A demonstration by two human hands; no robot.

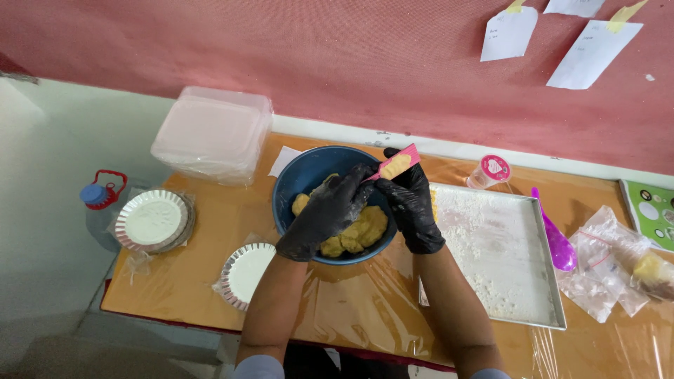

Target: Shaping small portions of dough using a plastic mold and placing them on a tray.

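Both my hands wear black gloves and work over a blue bowl [298, 179] holding yellow dough [365, 228]. My right hand [411, 203] grips a pink scraper [399, 164] smeared with dough, held up above the bowl's far rim. My left hand [326, 210] reaches across the bowl, its fingertips touching the scraper's lower edge, with a bit of dough on the glove. Part of the dough is hidden under my hands.
A floured metal tray [502, 253] lies right of the bowl. A purple spoon [554, 238], plastic bags [611, 270] and a small lidded cup [491, 170] sit further right. Foil pie tins [151, 220] [242, 274] and stacked clear containers [214, 133] stand left. The table is wrapped in plastic film.
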